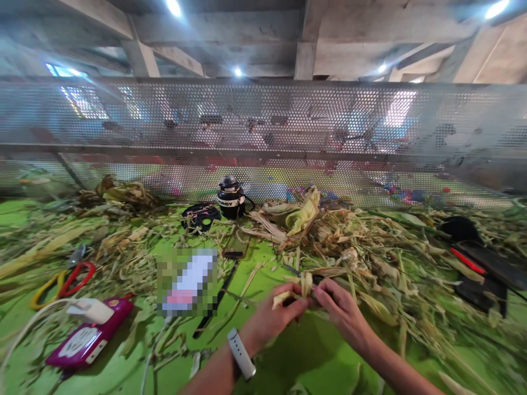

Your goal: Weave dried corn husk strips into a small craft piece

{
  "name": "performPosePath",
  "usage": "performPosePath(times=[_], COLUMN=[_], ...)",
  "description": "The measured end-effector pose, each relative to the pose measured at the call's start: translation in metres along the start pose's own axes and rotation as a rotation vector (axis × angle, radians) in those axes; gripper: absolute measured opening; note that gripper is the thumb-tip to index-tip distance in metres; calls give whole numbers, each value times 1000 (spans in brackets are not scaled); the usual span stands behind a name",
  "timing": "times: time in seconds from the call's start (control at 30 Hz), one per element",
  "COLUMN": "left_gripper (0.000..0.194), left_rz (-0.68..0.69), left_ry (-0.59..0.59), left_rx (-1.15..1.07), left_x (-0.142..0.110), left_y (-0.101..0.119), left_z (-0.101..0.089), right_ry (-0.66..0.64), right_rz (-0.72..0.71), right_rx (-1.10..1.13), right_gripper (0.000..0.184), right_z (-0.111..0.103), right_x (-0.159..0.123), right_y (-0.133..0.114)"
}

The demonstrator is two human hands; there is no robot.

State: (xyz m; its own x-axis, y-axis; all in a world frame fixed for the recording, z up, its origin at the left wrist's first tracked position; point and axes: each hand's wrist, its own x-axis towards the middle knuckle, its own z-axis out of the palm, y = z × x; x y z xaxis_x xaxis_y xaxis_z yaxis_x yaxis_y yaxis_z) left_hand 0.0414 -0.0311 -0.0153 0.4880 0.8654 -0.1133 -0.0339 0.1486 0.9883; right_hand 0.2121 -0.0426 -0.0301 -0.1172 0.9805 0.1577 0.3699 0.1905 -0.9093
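Observation:
My left hand (276, 314), with a pale watch strap on its wrist, is closed around a pale corn husk strip (306, 285) that is folded and stands up between the fingers. Close against it, my right hand (341, 308) has its fingertips pinched at the husk's right side. A small dark piece shows by those fingertips, but its kind is unclear. Both hands are just above the green table (296, 351). Beyond them spreads a heap of dried corn husks (349, 236), with a larger yellowish husk (305, 213) on top.
Scissors (84, 271) with red and yellow handles lie left, behind a purple power strip (93, 334) with a white plug. A blurred-out phone (191, 280) is on a cable. A black jar (231, 197) stands before the perforated metal screen (263, 120). Dark items (481, 269) lie right.

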Motion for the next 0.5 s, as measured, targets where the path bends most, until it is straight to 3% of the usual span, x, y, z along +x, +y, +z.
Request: performPosePath(times=[0.07, 0.2, 0.37, 0.5], left_gripper=[37, 40, 37, 35], left_rz=[-34, -44, -38, -75], left_ry=[-66, -87, -80, -142], left_rx=[-50, -69, -62, -14], left_x=[-1, 0, 3, 4], left_y=[0, -4, -3, -6], left_z=[1, 3, -1, -6], right_ry=[19, -68, 68, 97], right_rz=[-39, -16, 16, 13], right_rx=[25, 213, 403, 419], right_gripper=[36, 38, 33, 29], right_z=[-3, 0, 6, 7], right_x=[1, 1, 1, 0], right_y=[-5, -11, -6, -7])
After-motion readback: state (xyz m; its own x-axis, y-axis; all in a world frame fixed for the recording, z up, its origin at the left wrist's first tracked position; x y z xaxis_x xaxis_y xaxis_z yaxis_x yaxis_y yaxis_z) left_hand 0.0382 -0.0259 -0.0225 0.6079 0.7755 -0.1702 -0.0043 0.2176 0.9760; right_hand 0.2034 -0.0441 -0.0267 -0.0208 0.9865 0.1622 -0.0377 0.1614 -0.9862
